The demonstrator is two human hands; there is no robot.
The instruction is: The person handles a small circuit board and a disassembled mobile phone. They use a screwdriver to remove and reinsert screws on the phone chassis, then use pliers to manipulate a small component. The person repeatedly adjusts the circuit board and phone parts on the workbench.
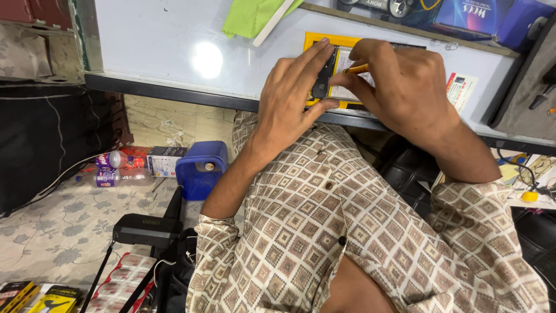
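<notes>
Starting at the left, on the floor beside the white glass-topped counter (174,40), a blue plastic box with a round knob (201,167) sits near a clear plastic bottle lying on its side (119,177). Moving in, the left hand (286,98) reaches up over the counter edge, fingers spread and curled around a small dark opened phone body (323,75), index finger along its top, thumb pressed at its lower end. The phone lies on a yellow rectangular work mat (315,39) near the counter's front edge, its long axis running away from the person, tilted slightly to the right. Just to its right, touching distance, the right hand (405,87) comes in from the other side, thumb and forefinger pressed together in a pinch on a thin yellow-handled tool (357,68). The tool's shaft lies nearly crosswise to the phone's long axis, its tip pointing left toward the phone's right edge. Both hands sit equally close; the left braces, the right carries the tool. A green cloth (249,16) lies further back on the counter.
</notes>
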